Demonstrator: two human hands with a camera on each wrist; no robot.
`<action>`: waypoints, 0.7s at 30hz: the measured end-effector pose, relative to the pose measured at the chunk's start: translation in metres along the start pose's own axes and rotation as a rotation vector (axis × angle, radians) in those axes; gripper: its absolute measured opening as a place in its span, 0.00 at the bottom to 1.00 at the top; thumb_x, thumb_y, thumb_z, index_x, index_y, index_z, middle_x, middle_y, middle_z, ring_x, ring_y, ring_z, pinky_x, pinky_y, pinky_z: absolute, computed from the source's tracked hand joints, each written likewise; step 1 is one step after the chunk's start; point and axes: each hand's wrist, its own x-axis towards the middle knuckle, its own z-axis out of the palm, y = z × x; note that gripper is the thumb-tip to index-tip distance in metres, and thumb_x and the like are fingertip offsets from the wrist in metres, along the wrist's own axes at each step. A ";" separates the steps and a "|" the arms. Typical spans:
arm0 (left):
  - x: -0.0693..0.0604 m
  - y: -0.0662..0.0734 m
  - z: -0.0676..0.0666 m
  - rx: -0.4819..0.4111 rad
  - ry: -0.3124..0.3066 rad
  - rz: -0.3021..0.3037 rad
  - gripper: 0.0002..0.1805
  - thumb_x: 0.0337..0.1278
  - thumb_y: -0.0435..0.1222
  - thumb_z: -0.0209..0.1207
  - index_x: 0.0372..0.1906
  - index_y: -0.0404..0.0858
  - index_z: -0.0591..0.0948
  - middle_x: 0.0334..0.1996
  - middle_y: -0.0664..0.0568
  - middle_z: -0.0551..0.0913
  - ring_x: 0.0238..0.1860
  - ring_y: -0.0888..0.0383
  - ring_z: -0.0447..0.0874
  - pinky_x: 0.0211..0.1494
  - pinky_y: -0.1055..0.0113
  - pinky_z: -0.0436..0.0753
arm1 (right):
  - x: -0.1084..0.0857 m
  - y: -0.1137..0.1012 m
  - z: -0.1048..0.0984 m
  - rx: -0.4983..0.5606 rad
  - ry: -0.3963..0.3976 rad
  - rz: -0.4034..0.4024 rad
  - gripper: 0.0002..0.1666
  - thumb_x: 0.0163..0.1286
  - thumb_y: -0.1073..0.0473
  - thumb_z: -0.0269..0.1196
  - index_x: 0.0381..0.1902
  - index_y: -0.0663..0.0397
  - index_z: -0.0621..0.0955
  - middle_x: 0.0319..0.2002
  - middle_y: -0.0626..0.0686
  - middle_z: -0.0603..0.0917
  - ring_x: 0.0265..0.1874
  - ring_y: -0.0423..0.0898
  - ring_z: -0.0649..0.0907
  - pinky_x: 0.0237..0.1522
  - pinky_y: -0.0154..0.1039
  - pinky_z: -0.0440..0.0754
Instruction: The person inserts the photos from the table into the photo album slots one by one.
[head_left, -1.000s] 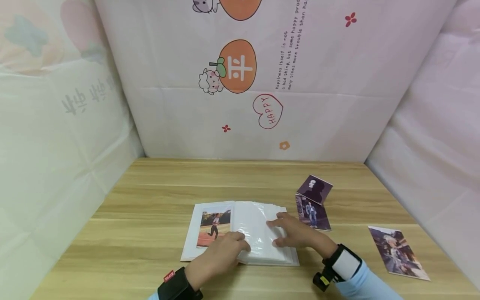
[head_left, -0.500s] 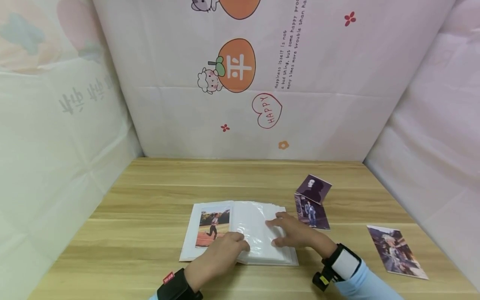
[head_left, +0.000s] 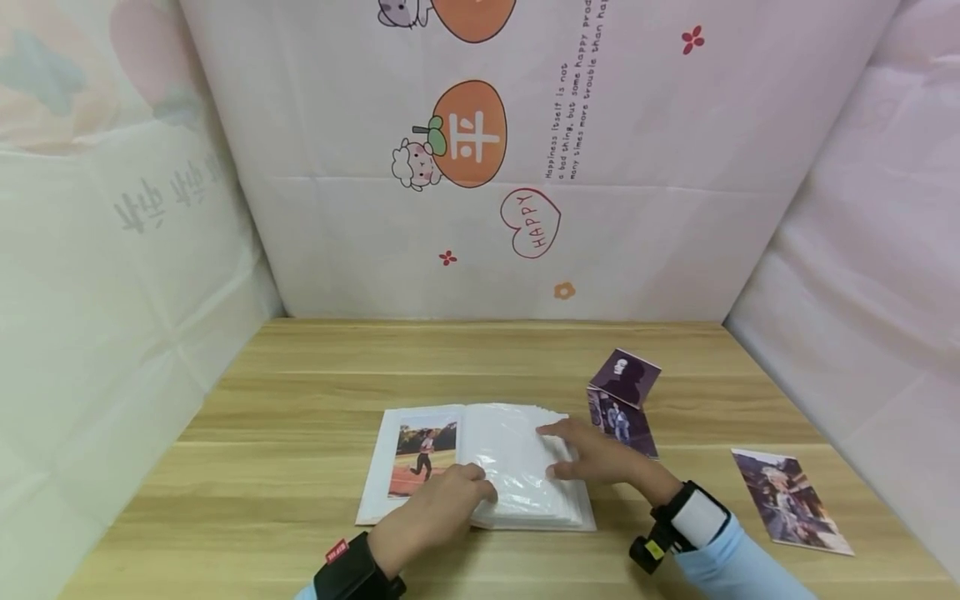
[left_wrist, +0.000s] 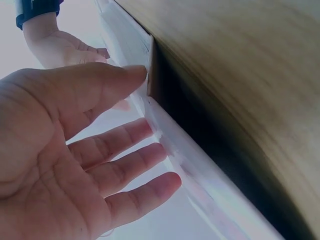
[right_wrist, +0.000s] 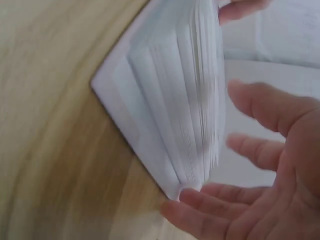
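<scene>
A white photo album point(head_left: 510, 429) lies open on the wooden table, with clear plastic pockets shining on its right page. Its left page holds a photo of a runner point(head_left: 423, 450). My left hand point(head_left: 442, 504) rests across the lower middle of the album, partly over that photo; in the left wrist view its fingers are extended and the thumb lies by the spine's edge. My right hand point(head_left: 592, 454) is spread at the right page's outer edge. In the right wrist view, the stack of pages point(right_wrist: 185, 95) fans beside its loose fingers, which pinch nothing visible.
Right of the album, a dark silhouette photo point(head_left: 626, 377) overlaps a photo of a person in blue point(head_left: 618, 425). Farther right lies another photo point(head_left: 791, 500), near the cloth side wall point(head_left: 862, 333). A printed cloth point(head_left: 337, 250) hangs behind the wooden table point(head_left: 240, 467).
My right hand has shifted slightly to the right along the page edge. The left hand keeps its place on the album. The head view has moved a little.
</scene>
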 end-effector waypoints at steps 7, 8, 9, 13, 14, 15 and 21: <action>0.003 0.002 -0.001 0.013 -0.001 -0.025 0.21 0.30 0.23 0.64 0.36 0.46 0.84 0.31 0.58 0.75 0.33 0.58 0.77 0.28 0.69 0.75 | -0.002 0.014 -0.013 -0.042 0.211 0.124 0.30 0.58 0.61 0.66 0.55 0.73 0.72 0.44 0.66 0.78 0.41 0.59 0.78 0.43 0.53 0.75; 0.003 0.002 -0.001 0.016 -0.003 -0.026 0.21 0.30 0.23 0.64 0.36 0.46 0.84 0.31 0.58 0.75 0.33 0.58 0.77 0.27 0.69 0.75 | -0.003 0.017 -0.016 -0.041 0.233 0.161 0.29 0.58 0.62 0.65 0.54 0.74 0.72 0.41 0.66 0.79 0.40 0.59 0.79 0.40 0.52 0.76; 0.003 0.003 -0.002 0.018 -0.005 -0.027 0.21 0.31 0.23 0.64 0.36 0.46 0.84 0.30 0.57 0.75 0.32 0.58 0.77 0.27 0.69 0.75 | -0.003 0.021 -0.020 -0.047 0.254 0.185 0.29 0.58 0.63 0.65 0.53 0.75 0.72 0.40 0.66 0.79 0.37 0.58 0.79 0.38 0.51 0.77; 0.004 0.003 -0.003 0.018 -0.013 -0.026 0.19 0.32 0.24 0.64 0.36 0.45 0.84 0.30 0.57 0.75 0.32 0.58 0.76 0.28 0.69 0.75 | -0.004 0.037 -0.035 -0.062 0.302 0.339 0.29 0.58 0.62 0.63 0.52 0.78 0.71 0.40 0.70 0.78 0.37 0.61 0.79 0.39 0.53 0.76; 0.004 0.003 -0.004 0.018 -0.013 -0.024 0.19 0.33 0.24 0.64 0.36 0.45 0.84 0.30 0.57 0.75 0.32 0.58 0.76 0.28 0.69 0.75 | -0.004 0.041 -0.039 -0.069 0.308 0.382 0.30 0.59 0.61 0.63 0.52 0.79 0.70 0.42 0.72 0.77 0.40 0.63 0.78 0.41 0.54 0.75; 0.004 0.003 -0.004 0.016 -0.015 -0.023 0.19 0.33 0.24 0.64 0.36 0.45 0.84 0.30 0.57 0.75 0.31 0.58 0.76 0.28 0.69 0.74 | -0.003 0.046 -0.043 -0.070 0.309 0.425 0.30 0.60 0.60 0.62 0.52 0.79 0.69 0.46 0.74 0.75 0.44 0.65 0.77 0.44 0.56 0.73; 0.005 0.002 -0.003 0.025 -0.011 -0.001 0.17 0.35 0.25 0.65 0.35 0.44 0.84 0.29 0.57 0.75 0.30 0.58 0.76 0.27 0.70 0.73 | 0.004 0.073 -0.061 0.000 0.278 0.632 0.36 0.65 0.55 0.57 0.61 0.79 0.62 0.56 0.78 0.65 0.54 0.70 0.68 0.52 0.61 0.67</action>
